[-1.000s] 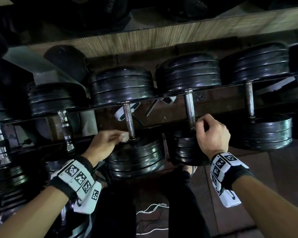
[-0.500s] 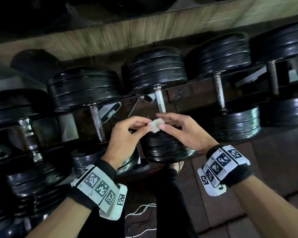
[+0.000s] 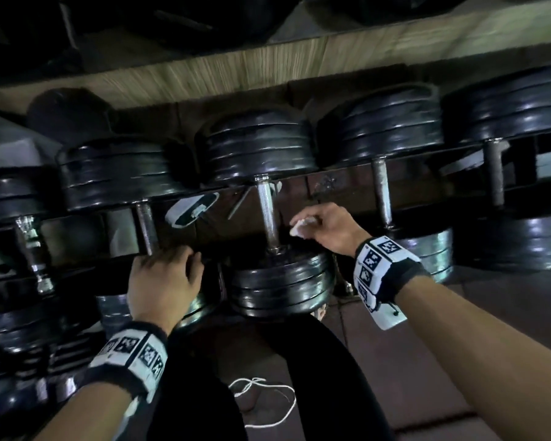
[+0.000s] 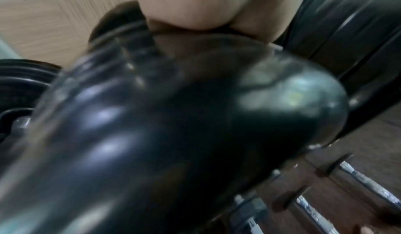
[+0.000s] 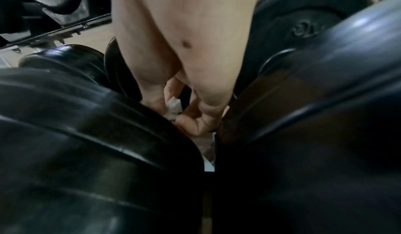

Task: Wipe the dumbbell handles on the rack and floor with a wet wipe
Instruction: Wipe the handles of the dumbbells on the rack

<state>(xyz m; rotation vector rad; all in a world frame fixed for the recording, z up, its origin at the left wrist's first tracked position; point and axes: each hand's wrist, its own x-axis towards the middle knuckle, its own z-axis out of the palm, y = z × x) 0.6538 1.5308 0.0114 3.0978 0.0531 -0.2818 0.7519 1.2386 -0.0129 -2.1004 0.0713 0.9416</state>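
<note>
Rack (image 3: 347,183) dumbbells (image 3: 268,211); wet wipe (image 3: 301,226) in right hand (image 3: 328,229)

The head camera looks down on the dumbbell rack (image 3: 331,183) from above, while both wrist cameras (blurred) press close against black weight plates (image 5: 86,134).

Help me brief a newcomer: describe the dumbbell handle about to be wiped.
Find the dumbbell rack under the wooden shelf. The middle dumbbell's handle is steel, upright in view. Alone among its neighbours, it has the right hand beside it pinching a white wet wipe.
</note>
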